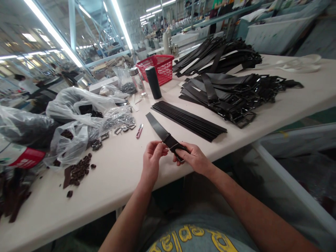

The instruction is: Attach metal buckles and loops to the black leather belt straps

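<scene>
A black belt (158,126) with a keeper loop and a dark buckle end is held over the near edge of the table. My right hand (195,158) grips its buckle end, thumb on top; the buckle is partly covered by the fingers. At the belt's left edge, beside the loop, my left hand (154,154) is closed in a pinch; whether it pinches the loop or the strap edge is hidden. A row of black straps (187,120) lies just beyond. Small pink-handled thread snips (139,131) rest to the left.
Piles of black belts with buckles (228,94) and more straps (217,52) cover the right back. A red basket (160,70), a black flask (153,83) and a glass bottle (137,81) stand behind. Plastic bags (76,101), metal buckles (122,129) and brown loops (81,169) lie left.
</scene>
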Demonstrator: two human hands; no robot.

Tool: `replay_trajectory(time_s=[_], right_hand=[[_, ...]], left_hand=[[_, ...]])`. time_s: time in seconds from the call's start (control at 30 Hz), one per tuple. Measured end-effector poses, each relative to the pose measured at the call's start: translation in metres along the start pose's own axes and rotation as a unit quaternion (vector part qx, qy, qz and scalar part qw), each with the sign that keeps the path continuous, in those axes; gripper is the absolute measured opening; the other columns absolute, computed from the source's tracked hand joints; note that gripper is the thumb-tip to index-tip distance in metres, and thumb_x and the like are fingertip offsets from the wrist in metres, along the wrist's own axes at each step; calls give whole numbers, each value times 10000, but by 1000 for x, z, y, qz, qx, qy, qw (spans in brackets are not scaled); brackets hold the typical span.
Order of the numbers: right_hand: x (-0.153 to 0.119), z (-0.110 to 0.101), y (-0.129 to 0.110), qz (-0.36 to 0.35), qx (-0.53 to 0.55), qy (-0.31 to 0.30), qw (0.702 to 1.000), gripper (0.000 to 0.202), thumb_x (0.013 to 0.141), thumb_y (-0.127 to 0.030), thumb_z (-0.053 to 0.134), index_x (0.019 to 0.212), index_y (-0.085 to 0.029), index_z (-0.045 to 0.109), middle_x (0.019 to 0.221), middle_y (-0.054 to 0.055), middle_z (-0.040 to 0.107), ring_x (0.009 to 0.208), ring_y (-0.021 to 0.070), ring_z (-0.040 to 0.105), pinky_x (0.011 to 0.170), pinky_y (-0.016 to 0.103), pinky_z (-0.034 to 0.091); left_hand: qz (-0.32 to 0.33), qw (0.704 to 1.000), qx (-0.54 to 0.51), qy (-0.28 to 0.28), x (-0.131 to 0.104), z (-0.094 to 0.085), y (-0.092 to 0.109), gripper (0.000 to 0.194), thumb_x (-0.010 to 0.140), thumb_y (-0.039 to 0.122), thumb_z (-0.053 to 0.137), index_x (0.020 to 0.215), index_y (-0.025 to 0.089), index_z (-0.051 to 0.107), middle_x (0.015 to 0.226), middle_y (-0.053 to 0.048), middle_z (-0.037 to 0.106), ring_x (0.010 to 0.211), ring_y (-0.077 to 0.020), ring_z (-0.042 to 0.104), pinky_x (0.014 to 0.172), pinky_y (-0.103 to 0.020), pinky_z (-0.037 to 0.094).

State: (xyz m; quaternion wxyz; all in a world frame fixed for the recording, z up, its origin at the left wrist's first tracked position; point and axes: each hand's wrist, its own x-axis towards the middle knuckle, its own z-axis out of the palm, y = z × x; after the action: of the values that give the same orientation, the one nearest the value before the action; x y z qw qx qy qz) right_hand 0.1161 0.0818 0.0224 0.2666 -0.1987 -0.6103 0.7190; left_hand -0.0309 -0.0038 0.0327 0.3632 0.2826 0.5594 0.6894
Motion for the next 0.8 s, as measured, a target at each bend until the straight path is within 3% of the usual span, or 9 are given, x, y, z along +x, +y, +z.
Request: replay_trajectory(time_s=[0.1, 0.2, 0.4, 0.6, 0.8], right_hand=[[-1, 1, 0, -16, -16, 10, 1000, 288, 871, -440, 616, 854, -152, 626, 694, 20, 662, 563, 110, 588, 575, 233, 494], [-1, 3, 1, -17, -43, 15, 999, 257, 861, -409, 616, 846, -153, 633, 683, 20, 666, 553, 111, 581, 564, 232, 492], [3, 9, 3, -8, -91, 41, 995, 232, 855, -388, 597, 812, -163, 629, 620, 5, 649, 514, 119, 589, 512, 223, 487], [6, 14, 3, -10, -127, 67, 990, 174, 853, -324, 589, 825, -160, 640, 609, 3, 649, 503, 124, 608, 504, 217, 491], [4, 12, 3, -28, -122, 66, 990, 200, 863, -344, 591, 808, -157, 637, 621, 8, 631, 505, 134, 602, 490, 228, 480]], left_hand=[[-101, 983, -150, 34, 8, 6, 3, 312, 835, 432, 692, 988, 161, 664, 899, -64, 732, 749, -147, 690, 697, -248, 540], [-145, 967, -207, 25, 9, 16, 9, 298, 873, 406, 653, 982, 131, 686, 928, -102, 747, 819, -179, 710, 702, -261, 553], [-104, 969, -221, -33, -4, 29, 8, 287, 855, 408, 679, 1001, 162, 689, 940, -84, 737, 828, -215, 696, 528, -238, 494], [-39, 989, -138, -45, -9, 31, -3, 274, 825, 428, 705, 948, 183, 698, 1024, -72, 726, 625, -123, 595, 454, -220, 433], [-59, 990, -103, -71, -8, 34, -9, 283, 814, 434, 702, 969, 200, 666, 1077, -75, 733, 573, -112, 566, 427, -221, 410]])
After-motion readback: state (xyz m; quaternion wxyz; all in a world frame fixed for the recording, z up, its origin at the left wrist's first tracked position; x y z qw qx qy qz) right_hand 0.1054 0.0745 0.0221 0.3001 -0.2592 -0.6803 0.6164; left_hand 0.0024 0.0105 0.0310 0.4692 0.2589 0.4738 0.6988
